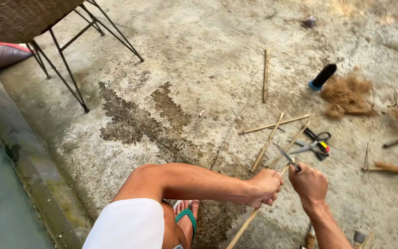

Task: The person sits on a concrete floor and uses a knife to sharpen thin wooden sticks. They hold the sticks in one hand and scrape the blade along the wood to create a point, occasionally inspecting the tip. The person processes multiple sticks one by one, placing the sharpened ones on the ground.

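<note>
Low over the concrete floor (199, 55), both hands work one bamboo stick (246, 225) with a knife (283, 154).

Left hand (266, 186) clenched around the stick, which slants from bottom centre up toward the blade. Right hand (308, 183) gripping the knife handle, blade pointing up-left, its base right by the stick's upper end. Just beyond: loose bamboo sticks (272, 124), scissors (316, 145). Farther out: brown fibre pile (348, 94), black cylinder with blue end (323, 76). Wicker chair on metal legs (33, 23) far left. Green sandal (187, 216) beneath the left forearm.
</note>
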